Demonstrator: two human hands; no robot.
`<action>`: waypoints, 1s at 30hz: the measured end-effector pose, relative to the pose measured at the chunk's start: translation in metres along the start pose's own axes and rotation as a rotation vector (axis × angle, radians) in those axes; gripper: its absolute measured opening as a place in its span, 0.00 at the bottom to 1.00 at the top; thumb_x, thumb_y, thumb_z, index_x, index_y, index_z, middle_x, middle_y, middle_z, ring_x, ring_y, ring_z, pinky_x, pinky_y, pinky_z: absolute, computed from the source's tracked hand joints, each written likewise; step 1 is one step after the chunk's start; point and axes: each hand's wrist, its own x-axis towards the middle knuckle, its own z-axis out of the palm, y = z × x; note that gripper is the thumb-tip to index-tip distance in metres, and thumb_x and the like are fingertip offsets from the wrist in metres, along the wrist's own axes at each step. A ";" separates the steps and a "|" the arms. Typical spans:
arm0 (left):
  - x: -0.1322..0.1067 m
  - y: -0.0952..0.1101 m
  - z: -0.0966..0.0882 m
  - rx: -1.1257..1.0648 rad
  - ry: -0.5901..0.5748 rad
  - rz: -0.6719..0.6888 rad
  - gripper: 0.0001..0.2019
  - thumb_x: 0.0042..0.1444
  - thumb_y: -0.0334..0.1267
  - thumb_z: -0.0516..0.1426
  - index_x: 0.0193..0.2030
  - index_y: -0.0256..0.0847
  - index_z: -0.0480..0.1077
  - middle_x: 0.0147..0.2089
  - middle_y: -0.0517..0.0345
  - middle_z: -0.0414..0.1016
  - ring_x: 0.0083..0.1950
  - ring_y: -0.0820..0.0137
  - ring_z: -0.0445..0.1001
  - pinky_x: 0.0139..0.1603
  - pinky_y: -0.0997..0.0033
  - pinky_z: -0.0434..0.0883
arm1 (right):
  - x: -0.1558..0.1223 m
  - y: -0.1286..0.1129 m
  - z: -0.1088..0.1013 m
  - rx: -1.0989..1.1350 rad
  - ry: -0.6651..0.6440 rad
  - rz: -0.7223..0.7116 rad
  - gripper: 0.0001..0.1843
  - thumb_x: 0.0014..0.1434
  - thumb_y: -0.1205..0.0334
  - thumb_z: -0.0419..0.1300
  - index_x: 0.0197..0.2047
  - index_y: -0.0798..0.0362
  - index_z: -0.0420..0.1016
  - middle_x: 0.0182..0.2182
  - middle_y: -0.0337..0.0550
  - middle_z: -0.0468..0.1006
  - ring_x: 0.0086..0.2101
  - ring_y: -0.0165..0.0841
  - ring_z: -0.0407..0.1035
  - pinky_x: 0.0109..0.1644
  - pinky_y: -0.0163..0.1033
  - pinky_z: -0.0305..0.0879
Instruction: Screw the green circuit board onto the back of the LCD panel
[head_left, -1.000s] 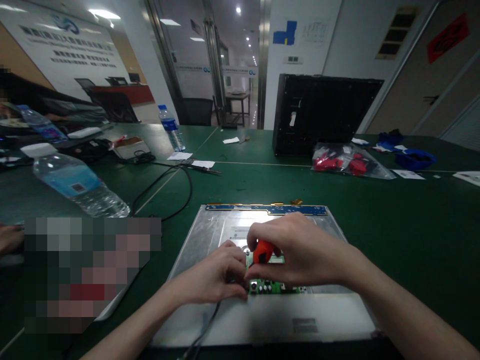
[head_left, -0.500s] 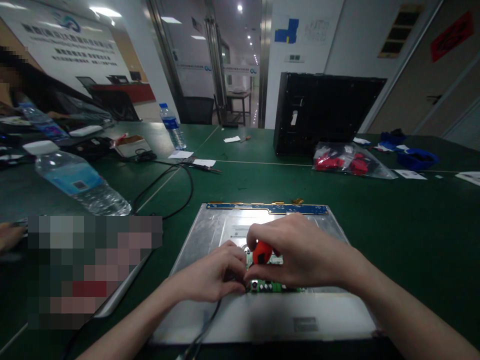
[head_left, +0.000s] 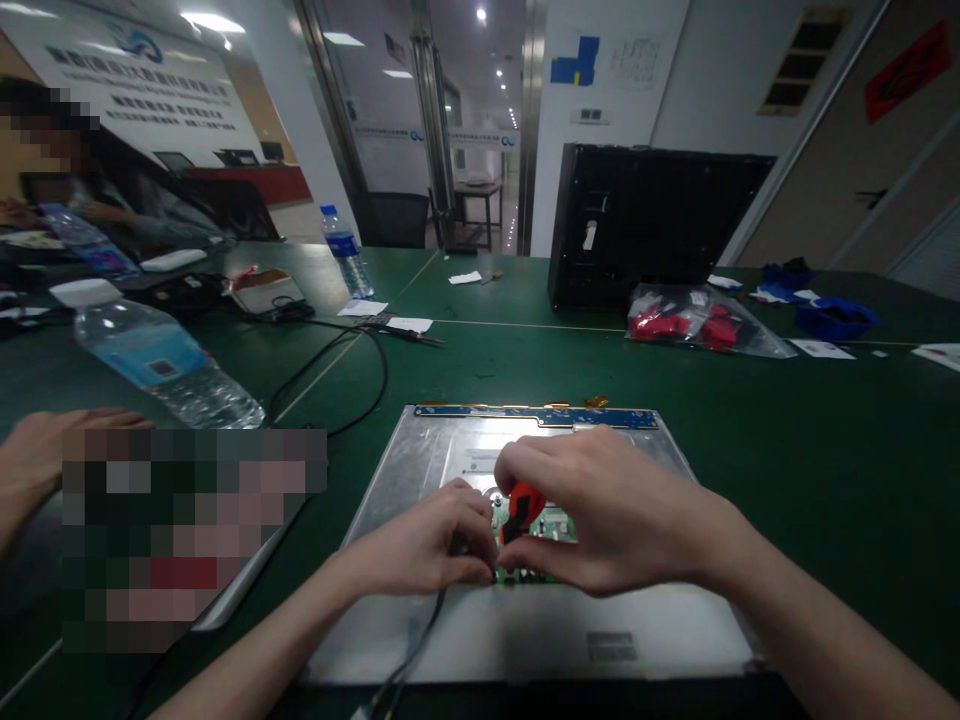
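A flat silver metal panel (head_left: 420, 470) lies face down on the green table in front of me, with a blue strip (head_left: 536, 416) along its far edge. A small green circuit board (head_left: 551, 527) sits on the panel's middle. My right hand (head_left: 600, 510) is closed round an orange-handled screwdriver (head_left: 523, 503), held upright over the board. My left hand (head_left: 427, 545) is pinched shut at the board's left edge, by the screwdriver's tip; what it pinches is hidden. A black cable (head_left: 409, 655) runs from under my left hand toward me.
A water bottle (head_left: 150, 365) lies tilted at the left, another bottle (head_left: 345, 255) stands farther back. Another person's hand (head_left: 37, 460) rests on the table at far left. A black monitor shell (head_left: 652, 225), a bag of red parts (head_left: 697, 322) and blue items (head_left: 832, 318) lie beyond.
My right hand has tipped the screwdriver slightly and come a little nearer to me. Another person's hand has moved into view at the far left.
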 end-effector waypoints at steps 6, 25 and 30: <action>-0.001 0.003 0.000 -0.006 -0.007 -0.009 0.05 0.50 0.29 0.65 0.33 0.42 0.78 0.35 0.61 0.75 0.43 0.66 0.69 0.48 0.67 0.63 | 0.001 -0.002 0.003 0.066 0.013 -0.014 0.08 0.58 0.65 0.56 0.41 0.54 0.62 0.32 0.36 0.70 0.28 0.27 0.59 0.28 0.34 0.50; -0.001 0.000 -0.002 -0.024 0.016 0.044 0.03 0.53 0.33 0.62 0.30 0.40 0.75 0.31 0.61 0.75 0.37 0.69 0.70 0.40 0.71 0.66 | 0.001 -0.006 0.006 0.010 0.003 -0.037 0.06 0.58 0.65 0.54 0.41 0.54 0.62 0.34 0.40 0.73 0.28 0.29 0.60 0.27 0.36 0.49; -0.001 -0.002 -0.001 -0.021 0.025 0.058 0.02 0.53 0.33 0.61 0.30 0.38 0.74 0.31 0.60 0.73 0.35 0.68 0.71 0.38 0.72 0.66 | 0.003 -0.005 0.010 -0.016 0.042 -0.034 0.06 0.62 0.62 0.53 0.43 0.54 0.63 0.34 0.38 0.73 0.28 0.28 0.61 0.27 0.36 0.47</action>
